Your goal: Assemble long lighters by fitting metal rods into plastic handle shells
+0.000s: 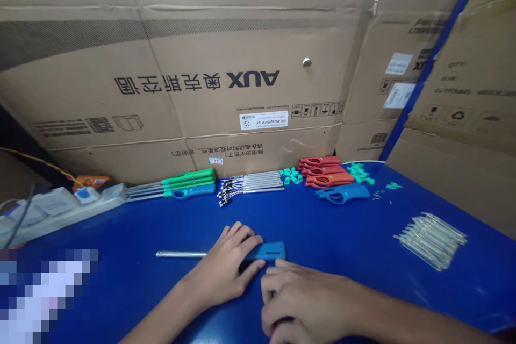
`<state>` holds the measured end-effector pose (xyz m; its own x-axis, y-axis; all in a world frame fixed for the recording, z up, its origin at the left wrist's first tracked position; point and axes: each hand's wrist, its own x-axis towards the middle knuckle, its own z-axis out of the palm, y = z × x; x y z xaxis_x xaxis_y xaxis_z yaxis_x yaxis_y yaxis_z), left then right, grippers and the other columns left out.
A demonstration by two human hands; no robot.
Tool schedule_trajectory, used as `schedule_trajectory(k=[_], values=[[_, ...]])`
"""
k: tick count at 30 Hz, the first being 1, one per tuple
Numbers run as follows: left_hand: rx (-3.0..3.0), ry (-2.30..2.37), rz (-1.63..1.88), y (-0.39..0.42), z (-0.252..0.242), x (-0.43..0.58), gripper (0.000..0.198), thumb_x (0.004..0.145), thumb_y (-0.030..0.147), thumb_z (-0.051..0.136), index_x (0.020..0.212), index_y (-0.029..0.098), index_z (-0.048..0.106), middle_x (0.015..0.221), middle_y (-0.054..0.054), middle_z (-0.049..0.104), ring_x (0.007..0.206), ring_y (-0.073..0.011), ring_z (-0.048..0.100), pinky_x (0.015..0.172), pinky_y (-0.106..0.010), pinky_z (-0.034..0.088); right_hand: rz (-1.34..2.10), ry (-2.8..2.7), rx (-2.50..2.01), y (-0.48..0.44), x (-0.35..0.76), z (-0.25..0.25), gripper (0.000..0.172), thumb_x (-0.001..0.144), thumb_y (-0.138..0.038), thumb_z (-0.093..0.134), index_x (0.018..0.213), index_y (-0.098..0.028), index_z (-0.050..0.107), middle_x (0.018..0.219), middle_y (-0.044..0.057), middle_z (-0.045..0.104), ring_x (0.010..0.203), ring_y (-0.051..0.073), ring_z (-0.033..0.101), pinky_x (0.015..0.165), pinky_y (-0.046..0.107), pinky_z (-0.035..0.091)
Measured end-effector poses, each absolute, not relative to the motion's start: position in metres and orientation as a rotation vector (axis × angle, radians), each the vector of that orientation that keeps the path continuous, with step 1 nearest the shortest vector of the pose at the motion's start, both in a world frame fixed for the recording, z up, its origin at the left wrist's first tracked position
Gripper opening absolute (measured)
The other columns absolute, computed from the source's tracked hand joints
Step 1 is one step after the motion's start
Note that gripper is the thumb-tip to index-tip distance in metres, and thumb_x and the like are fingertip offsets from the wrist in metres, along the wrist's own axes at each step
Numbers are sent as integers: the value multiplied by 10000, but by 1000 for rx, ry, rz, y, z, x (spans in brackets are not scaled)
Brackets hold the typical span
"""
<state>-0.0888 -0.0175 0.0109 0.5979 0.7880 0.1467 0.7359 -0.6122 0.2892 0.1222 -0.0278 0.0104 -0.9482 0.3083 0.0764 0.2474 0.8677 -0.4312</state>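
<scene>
A blue long-nosed lighter (274,251) lies across the table, its thin metal tube pointing left. My left hand (224,264) is closed around the handle where the tube begins, with the fingers over the top and the thumb along the near side. Close to the handle's right end is my right hand (308,296), its fingers curled and the index finger at the handle's near edge. Whatever the curled fingers hold, if anything, is hidden. The part of the handle under my left hand cannot be seen.
Along the back lie green and blue lighters (189,183), metal tubes with wires (262,181), teal pieces (291,175), red and blue handle shells (324,172) and clear tubes (431,239). A power strip (107,201) sits at left. Cardboard (193,43) walls the back.
</scene>
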Motion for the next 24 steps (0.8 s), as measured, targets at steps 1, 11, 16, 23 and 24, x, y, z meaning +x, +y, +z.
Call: schedule_trajectory(k=[1, 11, 16, 23, 24], values=[[2621, 1272, 388, -17, 10, -89, 262, 927, 328, 479, 1148, 231, 579, 1090, -76, 581, 1021, -255, 506, 978, -516, 375, 619, -2922, -416, -30, 120, 9, 97, 835, -309, 661, 831, -212, 668, 845, 4, 576, 884, 153, 546, 991, 328, 358], [2638, 1274, 397, -16, 10, -91, 270, 929, 332, 476, 1163, 243, 577, 1096, -74, 579, 1013, -247, 528, 974, -510, 394, 825, -2579, -1087, 2, 174, 59, 101, 886, -227, 559, 802, -175, 577, 770, 9, 612, 735, 142, 534, 649, 240, 369], [2624, 1318, 386, -15, 9, -92, 281, 947, 384, 450, 1173, 266, 566, 1113, -66, 576, 1043, -255, 532, 997, -563, 373, 790, -2612, -1220, 3, 214, 34, 119, 876, -238, 578, 771, -184, 596, 842, 21, 601, 785, 153, 544, 679, 250, 399], [2630, 1339, 410, -14, 7, -93, 293, 940, 381, 466, 1178, 255, 581, 1112, -67, 583, 1049, -257, 550, 991, -562, 395, 200, -2385, -1635, 34, 257, 31, 183, 893, -279, 534, 999, -176, 642, 1025, 109, 622, 949, 240, 586, 826, 335, 426], [2632, 1339, 416, -14, 6, -93, 292, 940, 383, 468, 1176, 256, 583, 1110, -66, 585, 1048, -256, 553, 992, -560, 397, 144, -2402, -1723, 39, 261, 32, 197, 895, -279, 527, 1016, -178, 644, 1035, 116, 624, 954, 250, 593, 809, 332, 427]])
